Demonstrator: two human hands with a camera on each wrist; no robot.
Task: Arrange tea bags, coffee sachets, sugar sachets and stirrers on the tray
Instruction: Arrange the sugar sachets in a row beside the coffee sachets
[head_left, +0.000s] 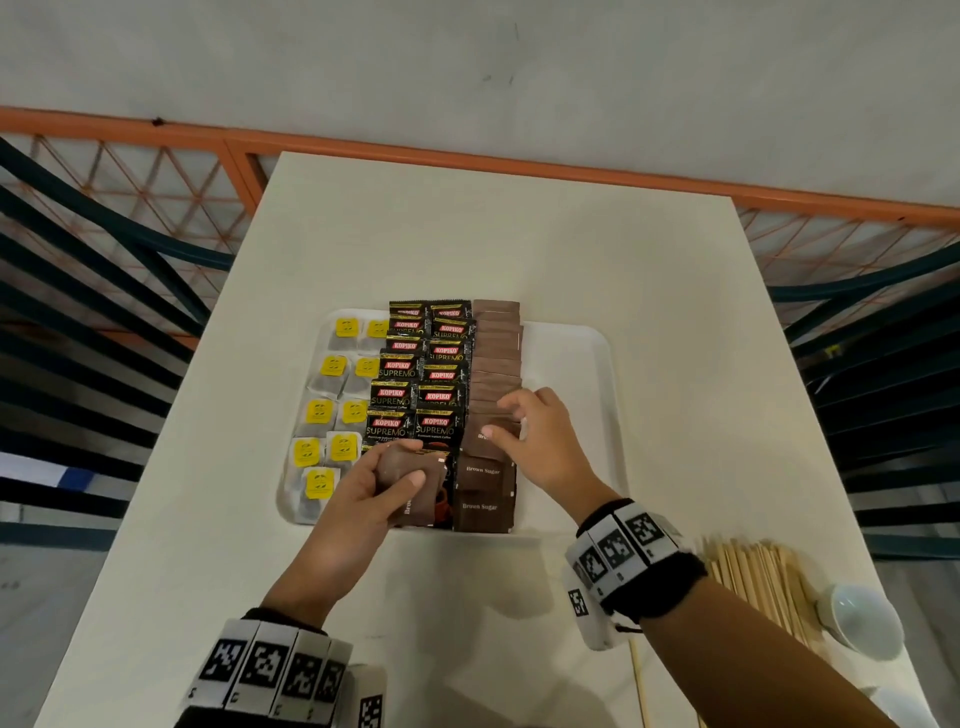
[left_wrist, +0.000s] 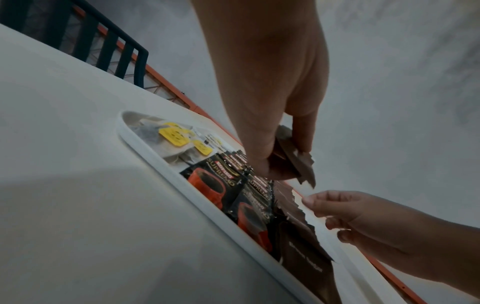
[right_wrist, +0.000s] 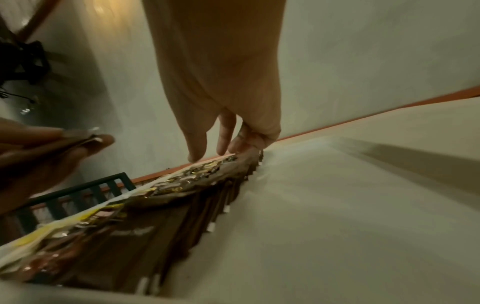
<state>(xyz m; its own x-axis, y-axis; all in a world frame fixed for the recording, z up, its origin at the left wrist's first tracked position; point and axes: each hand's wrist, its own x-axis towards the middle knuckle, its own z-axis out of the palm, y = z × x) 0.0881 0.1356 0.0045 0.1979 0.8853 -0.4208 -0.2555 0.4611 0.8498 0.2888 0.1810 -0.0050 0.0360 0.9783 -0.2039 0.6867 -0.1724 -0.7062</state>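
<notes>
A white tray (head_left: 566, 395) lies on the white table (head_left: 467, 234). Its left side holds tea bags (head_left: 332, 410) with yellow tags. Black Kopiko coffee sachets (head_left: 415, 379) fill the middle, and a row of brown sugar sachets (head_left: 496, 353) overlaps beside them. My left hand (head_left: 415, 464) grips a small stack of brown sugar sachets (head_left: 395, 470) over the tray's near edge; the left wrist view shows this stack (left_wrist: 296, 162). My right hand (head_left: 503, 418) pinches the upper edge of one brown sugar sachet (head_left: 488, 444) on the row. Wooden stirrers (head_left: 758, 587) lie on the table, off the tray.
A white cup (head_left: 862, 618) stands at the table's near right corner beside the stirrers. One loose stirrer (head_left: 638, 686) lies near the front edge. The tray's right third is bare. Dark and orange railings (head_left: 130, 249) flank the table.
</notes>
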